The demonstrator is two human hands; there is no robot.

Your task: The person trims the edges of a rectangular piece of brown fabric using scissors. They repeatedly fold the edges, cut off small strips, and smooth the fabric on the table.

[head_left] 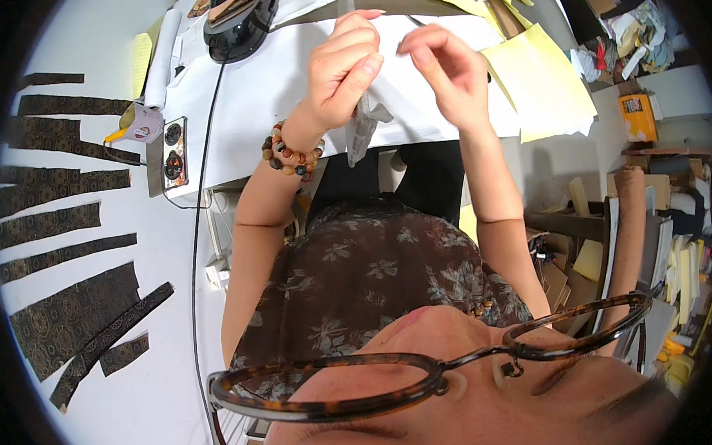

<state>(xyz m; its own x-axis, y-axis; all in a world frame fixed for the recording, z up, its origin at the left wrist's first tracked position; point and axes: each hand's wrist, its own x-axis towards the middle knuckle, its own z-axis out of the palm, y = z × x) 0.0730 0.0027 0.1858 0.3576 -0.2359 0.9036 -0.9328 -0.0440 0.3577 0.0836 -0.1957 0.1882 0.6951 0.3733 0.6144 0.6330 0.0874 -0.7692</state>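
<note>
Strip (359,136) apparently in left hand (341,72)

Left grip (341,78) hides part of a grey strip (358,138); can't tell from here if the grey piece (347,0) above it, cut by the top edge, is the same one; right grip (453,78) blurry at the fingertips, anything pinched there unclear; black device (242,42) cut there too; far-right clutter (649,36) too small to sort

Head fisheye, left of pair; looks down, close, past glasses (474,355) to left hand (341,72), right hand (454,76), tabletop (376,0).
</note>
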